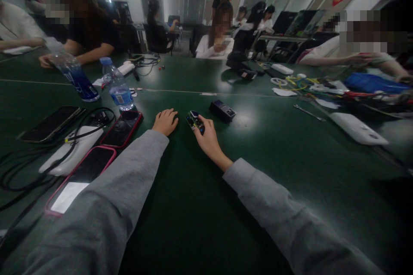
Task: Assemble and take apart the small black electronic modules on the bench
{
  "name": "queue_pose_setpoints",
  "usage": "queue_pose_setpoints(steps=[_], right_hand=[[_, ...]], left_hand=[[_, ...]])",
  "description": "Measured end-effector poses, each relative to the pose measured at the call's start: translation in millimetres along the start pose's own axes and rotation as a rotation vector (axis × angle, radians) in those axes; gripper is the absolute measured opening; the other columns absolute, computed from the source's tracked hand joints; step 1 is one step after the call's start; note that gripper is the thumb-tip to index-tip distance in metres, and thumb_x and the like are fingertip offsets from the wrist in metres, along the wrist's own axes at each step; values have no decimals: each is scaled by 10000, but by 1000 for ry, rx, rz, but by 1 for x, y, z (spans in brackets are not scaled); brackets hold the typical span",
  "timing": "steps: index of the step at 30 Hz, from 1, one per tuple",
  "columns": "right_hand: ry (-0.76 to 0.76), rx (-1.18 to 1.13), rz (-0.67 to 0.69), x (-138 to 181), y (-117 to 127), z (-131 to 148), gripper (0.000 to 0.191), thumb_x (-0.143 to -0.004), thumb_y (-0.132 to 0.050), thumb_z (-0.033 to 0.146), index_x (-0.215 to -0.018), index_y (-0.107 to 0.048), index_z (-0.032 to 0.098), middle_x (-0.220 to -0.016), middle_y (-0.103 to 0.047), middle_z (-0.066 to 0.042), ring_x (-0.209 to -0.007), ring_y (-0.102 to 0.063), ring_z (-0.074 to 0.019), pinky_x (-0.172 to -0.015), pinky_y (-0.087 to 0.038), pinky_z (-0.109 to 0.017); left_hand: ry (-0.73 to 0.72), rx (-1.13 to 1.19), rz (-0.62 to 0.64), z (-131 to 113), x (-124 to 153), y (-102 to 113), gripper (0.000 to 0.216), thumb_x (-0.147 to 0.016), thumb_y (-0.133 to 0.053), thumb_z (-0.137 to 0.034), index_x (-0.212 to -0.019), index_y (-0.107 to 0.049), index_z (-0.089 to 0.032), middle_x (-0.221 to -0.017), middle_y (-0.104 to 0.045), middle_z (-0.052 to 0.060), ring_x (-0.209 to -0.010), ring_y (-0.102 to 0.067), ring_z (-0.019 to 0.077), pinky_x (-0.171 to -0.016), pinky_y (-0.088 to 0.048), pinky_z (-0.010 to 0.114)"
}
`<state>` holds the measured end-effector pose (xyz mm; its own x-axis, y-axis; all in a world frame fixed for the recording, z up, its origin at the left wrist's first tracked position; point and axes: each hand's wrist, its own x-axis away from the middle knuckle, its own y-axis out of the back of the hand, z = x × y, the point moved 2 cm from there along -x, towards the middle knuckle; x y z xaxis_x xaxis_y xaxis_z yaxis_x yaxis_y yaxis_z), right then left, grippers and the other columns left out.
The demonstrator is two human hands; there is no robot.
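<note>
My right hand (208, 137) is closed around a small circuit board (194, 121) with a dark screen and several small parts, held just over the green table (180, 206). My fingers cover part of the board. To its left, my left hand (165, 121) lies palm down on the table with its fingers stretched out, holding nothing. A small black box-shaped case (222, 111) rests on the table beyond my right hand. Near my left forearm lies a phone with a red edge (122, 129).
At left stand two water bottles (118, 88), with a white power bank (72, 150), black cables, a pink-edged phone (87, 172) and a dark phone (53, 123). A wrench (309, 113), a white device (358, 128) and tangled wires (300, 81) lie at right. Several people sit beyond.
</note>
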<state>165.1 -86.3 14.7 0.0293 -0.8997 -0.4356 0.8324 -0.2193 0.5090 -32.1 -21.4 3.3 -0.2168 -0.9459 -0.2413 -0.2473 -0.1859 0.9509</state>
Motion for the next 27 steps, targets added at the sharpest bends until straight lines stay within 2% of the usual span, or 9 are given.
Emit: queue_pose_setpoints(steps=[4,7,14,20,24,27], right_hand=[[-75,59,-3,-2,-1,-7,478,-896,-513,294,-1349,-538,144,-1178,-585,-152,-1125,-514,-321,-1012,-420,-534],[-131,49,2,-3,-2,-11,461,-903,-504,327,-1326,-548,149,-1160,-615,-154,-1114,-508,-330,-996,-415,-538],[-110,85,-48,-4,-3,-18,433,-910,-443,335,-1267,-576,130,-1133,-593,-165,-1100,-471,-322,-993,-409,-512],[-108,79,-45,-3,-2,-17,465,-939,-408,357,-1324,-532,128,-1180,-565,-183,-1135,-471,-328,-1013,-395,-533],[-84,38,-50,0,0,-11,607,-922,-523,468,-1392,-472,87,-1276,-512,-209,-1219,-452,-329,-1059,-387,-514],[-30,29,-33,0,1,-7,631,-855,-625,381,-1399,-477,99,-1286,-511,-194,-1219,-479,-315,-1059,-412,-489]], left_hand=[[4,-1,0,-2,1,3,427,-995,-390,-351,-1375,-524,-209,-1500,-480,93,-1386,-412,260,-1157,-319,483],[-4,5,10,-3,1,5,438,-995,-387,-349,-1378,-523,-186,-1499,-480,101,-1381,-417,267,-1155,-326,479],[-8,4,6,1,0,1,440,-1000,-374,-372,-1386,-514,-214,-1500,-480,94,-1382,-414,268,-1153,-324,495],[-19,16,5,5,-2,-4,445,-1003,-367,-379,-1390,-510,-210,-1498,-478,98,-1386,-408,266,-1162,-311,493],[-13,25,14,4,-2,-3,449,-1001,-370,-380,-1396,-504,-212,-1500,-474,98,-1391,-403,267,-1162,-310,498],[-14,21,10,3,-1,-1,454,-1000,-368,-375,-1395,-507,-198,-1501,-474,106,-1389,-407,271,-1158,-316,502]])
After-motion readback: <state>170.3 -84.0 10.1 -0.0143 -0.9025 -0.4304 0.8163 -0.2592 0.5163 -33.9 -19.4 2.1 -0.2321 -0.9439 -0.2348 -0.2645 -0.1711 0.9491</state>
